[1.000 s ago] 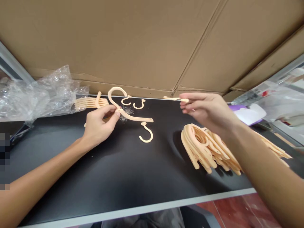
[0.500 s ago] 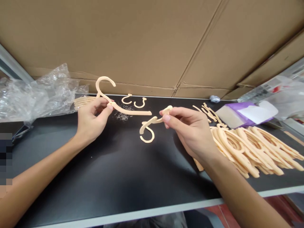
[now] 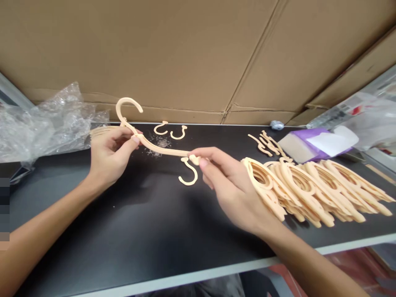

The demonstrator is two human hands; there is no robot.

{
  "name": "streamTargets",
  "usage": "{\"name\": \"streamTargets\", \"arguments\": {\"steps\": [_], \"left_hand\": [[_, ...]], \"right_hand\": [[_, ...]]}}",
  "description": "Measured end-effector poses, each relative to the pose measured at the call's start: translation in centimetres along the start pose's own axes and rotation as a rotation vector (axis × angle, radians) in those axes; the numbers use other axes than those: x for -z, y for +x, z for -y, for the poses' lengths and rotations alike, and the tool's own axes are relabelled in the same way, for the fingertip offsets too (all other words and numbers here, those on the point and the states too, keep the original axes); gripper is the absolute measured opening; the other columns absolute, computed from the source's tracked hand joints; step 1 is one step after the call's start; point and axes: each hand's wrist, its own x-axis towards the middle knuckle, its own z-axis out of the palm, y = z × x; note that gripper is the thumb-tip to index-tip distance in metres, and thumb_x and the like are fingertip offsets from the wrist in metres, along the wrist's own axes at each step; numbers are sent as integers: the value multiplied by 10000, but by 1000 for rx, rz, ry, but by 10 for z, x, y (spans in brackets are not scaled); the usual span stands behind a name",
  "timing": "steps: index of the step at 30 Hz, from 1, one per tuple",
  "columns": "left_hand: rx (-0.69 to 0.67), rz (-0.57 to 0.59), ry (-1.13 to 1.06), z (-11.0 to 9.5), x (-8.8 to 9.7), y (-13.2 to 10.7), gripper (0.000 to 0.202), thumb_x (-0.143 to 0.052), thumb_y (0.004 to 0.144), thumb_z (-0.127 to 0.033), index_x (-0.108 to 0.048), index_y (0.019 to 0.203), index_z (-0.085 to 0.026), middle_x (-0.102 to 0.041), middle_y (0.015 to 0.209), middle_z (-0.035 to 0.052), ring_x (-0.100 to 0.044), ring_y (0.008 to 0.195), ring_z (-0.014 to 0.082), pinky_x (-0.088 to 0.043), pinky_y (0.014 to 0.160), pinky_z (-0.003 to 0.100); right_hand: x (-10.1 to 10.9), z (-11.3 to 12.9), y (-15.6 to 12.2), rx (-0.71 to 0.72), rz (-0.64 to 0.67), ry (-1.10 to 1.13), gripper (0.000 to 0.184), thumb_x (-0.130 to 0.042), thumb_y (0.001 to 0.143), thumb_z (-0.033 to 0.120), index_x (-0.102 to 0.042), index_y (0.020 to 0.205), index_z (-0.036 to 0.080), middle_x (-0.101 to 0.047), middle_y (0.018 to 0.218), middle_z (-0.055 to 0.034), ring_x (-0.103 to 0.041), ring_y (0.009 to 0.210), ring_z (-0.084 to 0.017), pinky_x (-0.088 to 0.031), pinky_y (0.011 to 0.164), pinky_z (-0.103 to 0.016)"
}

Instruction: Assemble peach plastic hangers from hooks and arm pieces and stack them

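Observation:
My left hand [image 3: 113, 154] pinches a cream plastic hanger [image 3: 161, 149] near the neck, its hook upward and one long arm reaching right. At the tip of that arm is my right hand [image 3: 230, 185], thumb and fingers closed on a small knobbed hanger piece [image 3: 194, 159]. The piece meets or overlaps the arm's end; I cannot tell whether the two are joined. A loose cream hook [image 3: 194, 176] lies on the table just below. Two more loose hooks, one of them the left hook [image 3: 157, 128], rest farther back.
On the black table [image 3: 148, 239], a pile of hanger parts [image 3: 306, 189] spreads at right. Behind it lie thin curved strips [image 3: 262, 144] and a purple tissue pack [image 3: 318, 144]. Crumpled clear plastic [image 3: 52, 123] fills the left. Cardboard [image 3: 154, 53] walls the back.
My right hand has moved left and slightly down, bringing the small piece to the end of the hanger's arm. The left hand keeps its pinch; the view has shifted a little.

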Motion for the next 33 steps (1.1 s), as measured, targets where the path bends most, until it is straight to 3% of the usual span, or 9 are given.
{"name": "streamTargets", "arguments": {"steps": [5, 9, 13, 16, 19, 21, 25, 28, 33], "left_hand": [[-40, 19, -26, -6, 0, -2, 57, -733, 789, -227, -748, 794, -172, -754, 818, 14, -625, 611, 101, -517, 571, 230], [-88, 35, 5, -13, -4, -10, 67, -725, 815, -248, -743, 791, -188, -746, 799, 5, -631, 618, 113, -523, 575, 245], [-123, 16, 154, -12, -5, -11, 145, -726, 834, -302, -720, 941, -203, -731, 938, 28, -665, 799, 173, -564, 732, 327], [-171, -92, 320, -10, -1, -6, 506, -823, 747, -318, -598, 1184, -199, -627, 1172, 72, -613, 949, 202, -551, 871, 391], [-337, -184, 514, -17, 0, -10, 560, -864, 697, -306, -543, 1146, -213, -550, 1175, 91, -572, 1030, 261, -530, 908, 460], [-584, -131, 654, -29, -4, -20, 432, -838, 718, -280, -562, 1048, -246, -558, 1070, 78, -564, 1081, 319, -510, 910, 507], [-940, 412, 709, -53, -21, -45, 229, -636, 869, -161, -591, 1088, -214, -666, 1010, 84, -651, 932, 281, -504, 828, 478], [-823, 575, 590, -56, -28, -51, 168, -523, 936, -109, -590, 1084, -151, -716, 931, 85, -679, 835, 231, -535, 775, 399], [-729, 666, 474, -38, -25, -48, 136, -505, 1003, -142, -609, 1090, -132, -737, 921, 75, -703, 792, 189, -550, 697, 313]], "right_hand": [[-2, -6, -1, 105, -47, -447, 395, -650, 858, 253, -636, 1250, 206, -693, 972, -38, -591, 717, -151, -419, 646, -282], [-2, -8, 3, 11, 72, -728, 203, -575, 924, 253, -715, 1064, 209, -737, 812, -33, -611, 663, -181, -342, 613, -288], [-1, -3, 3, -44, 173, -732, 209, -545, 944, 228, -714, 823, 207, -704, 723, -12, -545, 604, -146, -260, 588, -290], [-4, -3, 1, -54, 179, -654, 215, -550, 923, 190, -707, 779, 206, -661, 681, 7, -473, 576, -124, -219, 581, -295], [-7, -8, 1, -58, 177, -598, 246, -528, 933, 188, -707, 764, 203, -638, 662, 10, -442, 566, -118, -220, 583, -289], [-10, -11, 0, -49, 195, -593, 264, -515, 945, 207, -706, 763, 200, -631, 655, 5, -441, 561, -118, -237, 590, -281], [-13, -16, -1, -6, 260, -634, 246, -513, 925, 201, -703, 769, 192, -648, 674, -14, -449, 571, -122, -266, 604, -274], [-14, -18, -1, -7, 279, -652, 264, -496, 928, 210, -700, 763, 193, -651, 672, -21, -439, 565, -123, -281, 609, -274], [-11, -20, 1, -58, 305, -659, 257, -513, 926, 209, -677, 729, 196, -673, 681, -28, -498, 582, -133, -305, 616, -276]]}}
